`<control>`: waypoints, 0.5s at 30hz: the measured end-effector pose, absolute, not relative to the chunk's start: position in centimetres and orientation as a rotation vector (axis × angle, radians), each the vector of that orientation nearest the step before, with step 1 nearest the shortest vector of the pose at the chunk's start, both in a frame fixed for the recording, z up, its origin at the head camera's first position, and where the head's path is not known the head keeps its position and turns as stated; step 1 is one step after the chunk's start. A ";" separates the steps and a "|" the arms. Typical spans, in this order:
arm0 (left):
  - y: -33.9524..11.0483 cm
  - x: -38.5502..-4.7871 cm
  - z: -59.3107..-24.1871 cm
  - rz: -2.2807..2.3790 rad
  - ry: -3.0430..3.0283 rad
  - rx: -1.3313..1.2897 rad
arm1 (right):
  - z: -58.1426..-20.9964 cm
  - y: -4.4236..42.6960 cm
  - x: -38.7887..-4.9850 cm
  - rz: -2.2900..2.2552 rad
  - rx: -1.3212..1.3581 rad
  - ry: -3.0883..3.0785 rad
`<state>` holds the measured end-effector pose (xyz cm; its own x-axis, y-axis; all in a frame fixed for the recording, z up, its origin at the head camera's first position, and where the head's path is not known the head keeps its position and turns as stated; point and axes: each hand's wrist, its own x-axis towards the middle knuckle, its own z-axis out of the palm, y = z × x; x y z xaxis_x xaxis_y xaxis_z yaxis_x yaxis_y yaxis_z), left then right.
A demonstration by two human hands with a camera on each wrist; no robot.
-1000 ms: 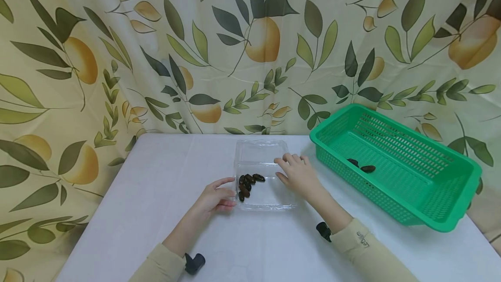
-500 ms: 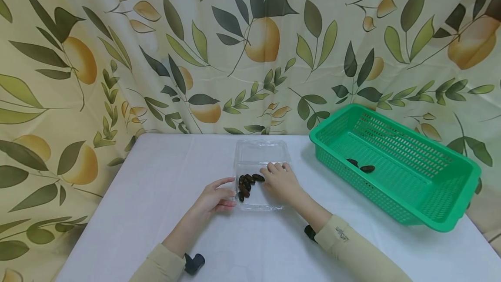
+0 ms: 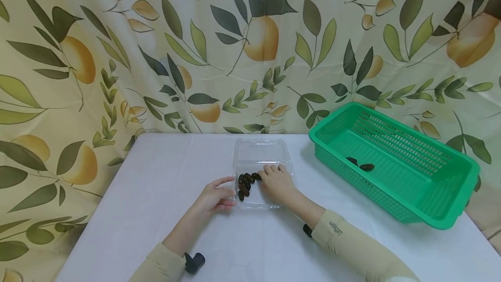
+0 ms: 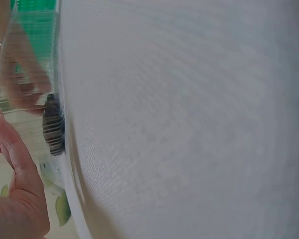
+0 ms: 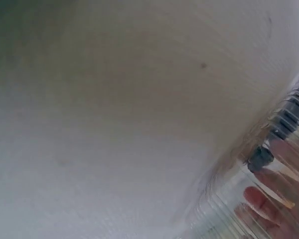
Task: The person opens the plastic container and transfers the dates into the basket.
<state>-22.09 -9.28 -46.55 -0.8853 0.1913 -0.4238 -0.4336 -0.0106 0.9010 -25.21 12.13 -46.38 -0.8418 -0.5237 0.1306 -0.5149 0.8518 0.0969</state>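
A clear plastic container (image 3: 263, 206) lies with its lid folded back on the white-covered surface. Several dark brown oval pieces (image 3: 244, 189) are grouped at its left side. My left hand (image 3: 213, 197) rests with spread, relaxed fingers against the container's left edge; in the left wrist view the left hand (image 4: 20, 184) touches the clear plastic. My right hand (image 3: 278, 185) is over the tray, its fingertips at the rightmost piece (image 3: 256, 176). Through the plastic, the right wrist view shows the right hand's fingers (image 5: 276, 181) beside a dark piece (image 5: 260, 158), thumb apart from it.
A green perforated basket (image 3: 395, 169) stands at the right, angled, with a few dark pieces (image 3: 367, 167) inside. Behind the table (image 3: 168, 156) hangs a curtain (image 3: 156, 47) printed with leaves and fruit. A small black device (image 3: 194, 263) is on the left wrist.
My right hand has moved left and down over the tray, from its right side to the rightmost dark piece. The left hand has stayed at the container's edge.
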 end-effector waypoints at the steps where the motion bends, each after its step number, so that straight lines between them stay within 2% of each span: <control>1: -9.3 -22.1 -46.6 1.948 1.843 -0.252 | -46.4 12.1 -25.3 -0.079 0.809 -2.874; 15: -9.3 -22.1 -46.7 1.946 1.851 -0.245 | -46.7 11.4 -25.4 -0.163 0.779 -2.846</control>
